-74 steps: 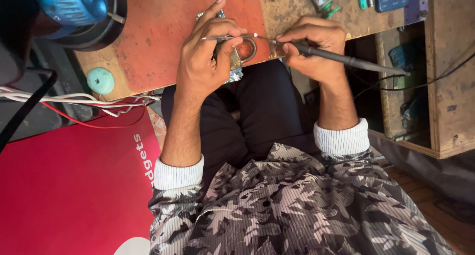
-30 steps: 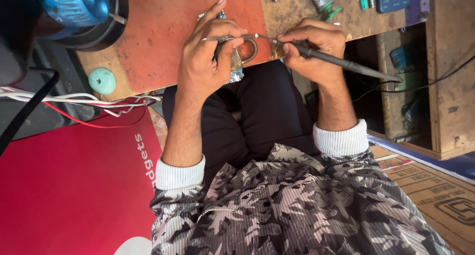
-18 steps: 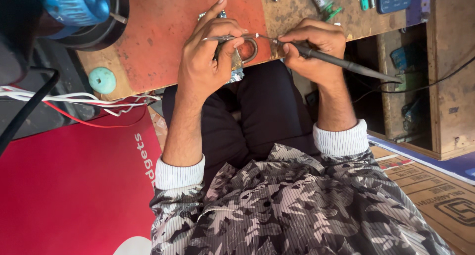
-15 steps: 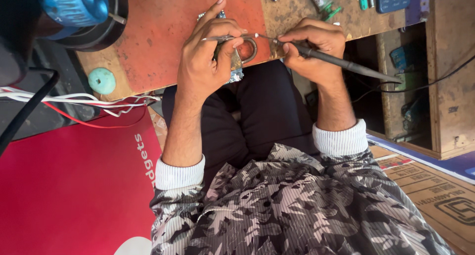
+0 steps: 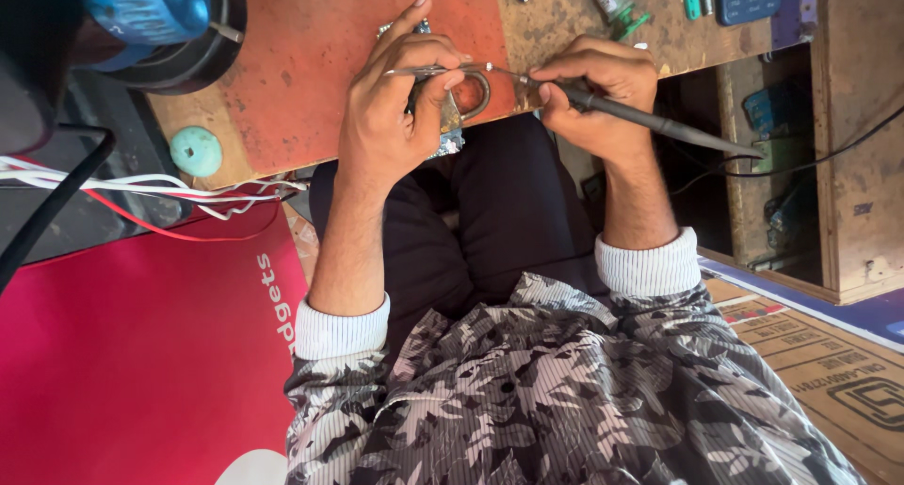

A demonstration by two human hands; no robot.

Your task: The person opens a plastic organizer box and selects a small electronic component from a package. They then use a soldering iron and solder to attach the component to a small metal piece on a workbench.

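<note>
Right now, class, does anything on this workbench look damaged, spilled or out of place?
Red and white wires trail loose off the bench's left edge, and the wooden top is stained and scuffed. Nothing looks spilled or broken.

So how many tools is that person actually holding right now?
2. The left hand pinches thin metal tweezers over the orange mat. The right hand grips a dark pen-like soldering iron. Further tools along the top edge are cut off.

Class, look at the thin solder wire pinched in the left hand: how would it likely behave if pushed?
The solder wire looks thin, so it probably bends easily. Spanning unsupported toward the soldering iron, it likely holds some shape. Probably very light.
</note>
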